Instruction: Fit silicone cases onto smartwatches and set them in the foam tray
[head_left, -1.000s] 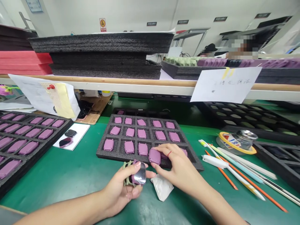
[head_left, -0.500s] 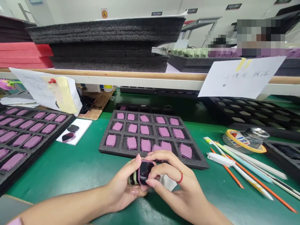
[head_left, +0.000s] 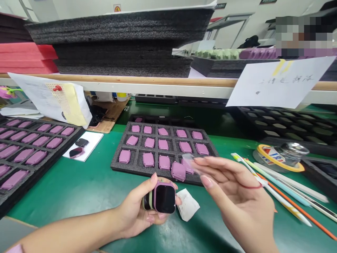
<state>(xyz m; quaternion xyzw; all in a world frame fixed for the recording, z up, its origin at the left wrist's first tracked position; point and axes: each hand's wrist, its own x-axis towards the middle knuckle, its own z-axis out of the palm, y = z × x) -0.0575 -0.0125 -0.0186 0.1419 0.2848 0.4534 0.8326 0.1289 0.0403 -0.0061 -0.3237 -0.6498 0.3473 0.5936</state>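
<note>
A pink-framed smartwatch [head_left: 164,197] is gripped in the left hand [head_left: 139,207] above the green counter [head_left: 65,189], its dark screen upward (a white wipe [head_left: 187,204] lies just beside it), while a clear film [head_left: 188,162] is pinched by the right hand [head_left: 234,189] over a foam tray [head_left: 138,158].

We see pink watch cases [head_left: 163,144] lying in a grid pattern inside the black foam tray [head_left: 137,168], and around this tray the mat [head_left: 89,186] is green.

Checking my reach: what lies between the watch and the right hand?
In the head view, a crumpled white wipe on the green mat lies between the purple watch in the left hand and the right hand.
</note>
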